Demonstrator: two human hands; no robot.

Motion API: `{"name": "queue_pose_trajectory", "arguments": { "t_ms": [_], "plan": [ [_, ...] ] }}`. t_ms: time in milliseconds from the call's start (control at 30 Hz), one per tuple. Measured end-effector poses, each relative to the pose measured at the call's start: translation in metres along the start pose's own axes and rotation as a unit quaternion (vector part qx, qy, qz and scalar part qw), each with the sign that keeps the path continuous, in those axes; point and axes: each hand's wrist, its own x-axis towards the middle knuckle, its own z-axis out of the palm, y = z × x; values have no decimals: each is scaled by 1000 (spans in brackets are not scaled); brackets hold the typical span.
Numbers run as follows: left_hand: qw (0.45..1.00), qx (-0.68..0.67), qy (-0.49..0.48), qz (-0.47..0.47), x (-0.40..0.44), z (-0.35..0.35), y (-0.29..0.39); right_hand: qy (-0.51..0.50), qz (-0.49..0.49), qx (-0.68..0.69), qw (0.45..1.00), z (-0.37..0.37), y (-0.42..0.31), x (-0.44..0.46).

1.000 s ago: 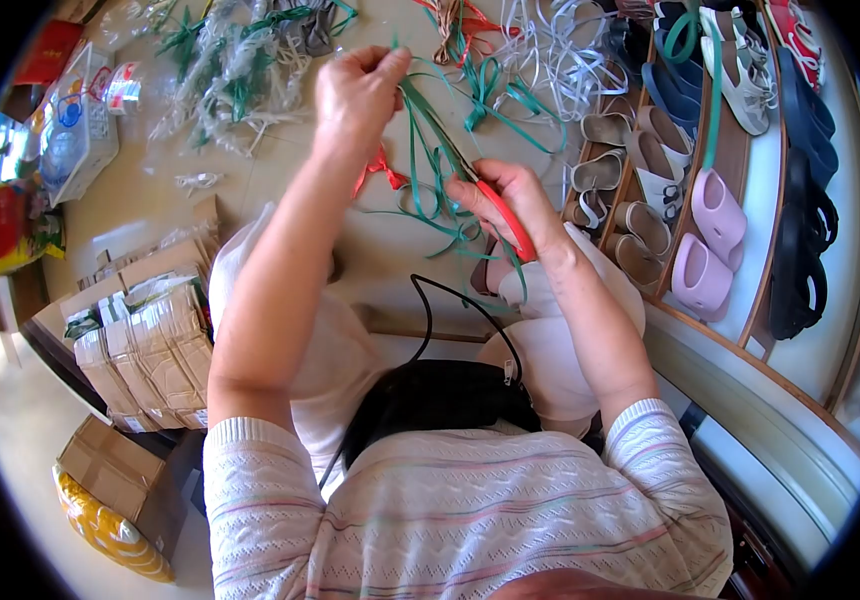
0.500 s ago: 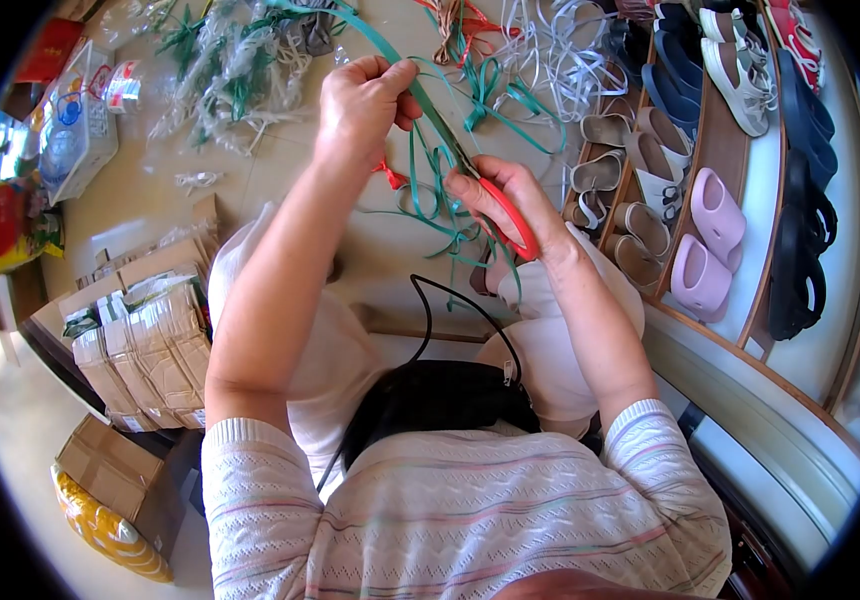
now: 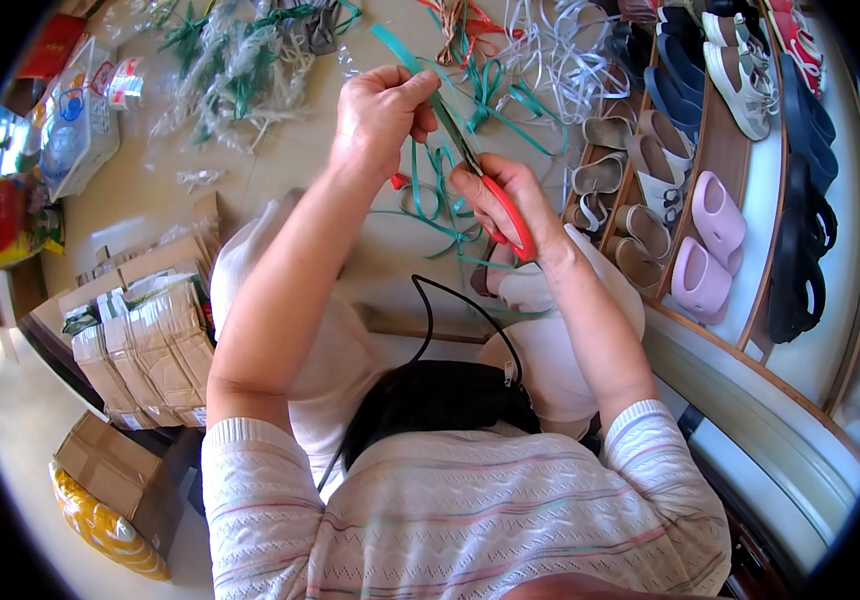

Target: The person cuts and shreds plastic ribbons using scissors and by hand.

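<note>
My left hand point(image 3: 382, 118) pinches a green plastic strap point(image 3: 394, 47) between thumb and fingers; a short end of the strap sticks out past the thumb. My right hand point(image 3: 510, 200) is wrapped round the red handles of a pair of scissors point(image 3: 512, 215). The dark scissor blades point up and left toward my left fingertips, and lie along the strap. Whether the blades are apart or together I cannot tell. Below the hands, thin green strips point(image 3: 437, 195) lie curled on the floor.
Clear and green plastic scraps point(image 3: 235, 80) lie on the floor ahead, with a tangle of white straps point(image 3: 575, 50) farther right. A shoe rack point(image 3: 725, 150) with several pairs stands at the right. Cardboard boxes point(image 3: 140, 350) and a white basket point(image 3: 95, 130) are at the left.
My left hand has shifted slightly right, nearer the scissors. The strap, long beyond the hand before, now shows only a short end. My right hand has barely moved.
</note>
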Motion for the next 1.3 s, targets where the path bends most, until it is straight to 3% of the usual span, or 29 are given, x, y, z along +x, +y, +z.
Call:
{"name": "queue_pose_trajectory", "arguments": {
  "t_ms": [100, 400, 500, 800, 1000, 1200, 1300],
  "plan": [
    [1000, 3, 15, 12, 7, -8, 6, -7, 27, 3, 1000, -1, -2, -3],
    [1000, -25, 6, 0, 4, -2, 1, 17, -45, 5, 999, -3, 17, 6],
    [999, -38, 6, -13, 2, -2, 2, 6, 2, 11, 1000, -3, 7, -2],
    [998, -46, 31, -4, 6, -6, 5, 15, -34, -39, 999, 3, -1, -3],
    [998, -54, 23, -12, 6, -4, 3, 14, 20, -16, 1000, 2, -3, -5],
    [994, -95, 45, 8, 16, -10, 7, 17, -35, 1, 999, 8, 7, -5],
    [995, -90, 41, 9, 9, -5, 0, 22, 13, -13, 1000, 8, -4, -6]
  ]
}}
